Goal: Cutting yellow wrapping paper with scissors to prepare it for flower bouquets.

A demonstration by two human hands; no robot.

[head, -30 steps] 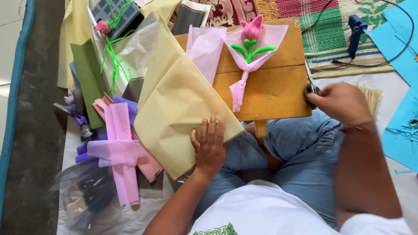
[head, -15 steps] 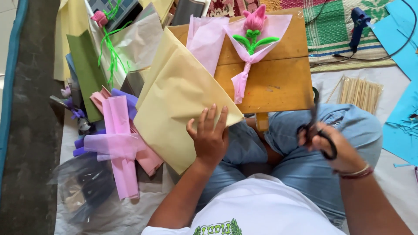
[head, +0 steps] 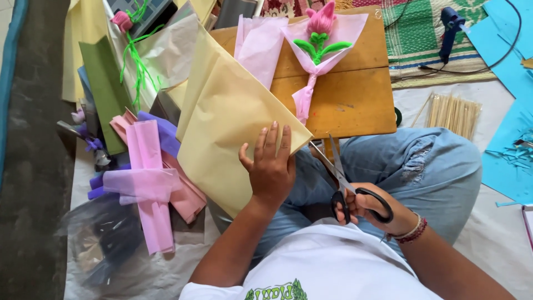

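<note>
My left hand (head: pixel 270 164) lies flat, fingers spread, on the near corner of a large pale yellow paper sheet (head: pixel 225 119) that droops off a low wooden board (head: pixel 355 94) onto my lap. My right hand (head: pixel 373 204) grips black-handled scissors (head: pixel 347 183); their blades point up toward the sheet's right corner, a little apart from it. On the board lies a pink pipe-cleaner flower (head: pixel 320 33) with green leaves, wrapped in pink tissue.
Folded pink and purple tissue (head: pixel 145 178), green paper (head: pixel 102 89) and clear plastic wrap (head: pixel 100 244) pile at the left. A bundle of wooden skewers (head: pixel 454 114), blue paper sheets (head: pixel 508 139) and a blue glue gun (head: pixel 448 28) lie at the right.
My right hand came from the board's right edge down to my lap with the scissors and now points them at the yellow sheet. My left hand stayed on the sheet.
</note>
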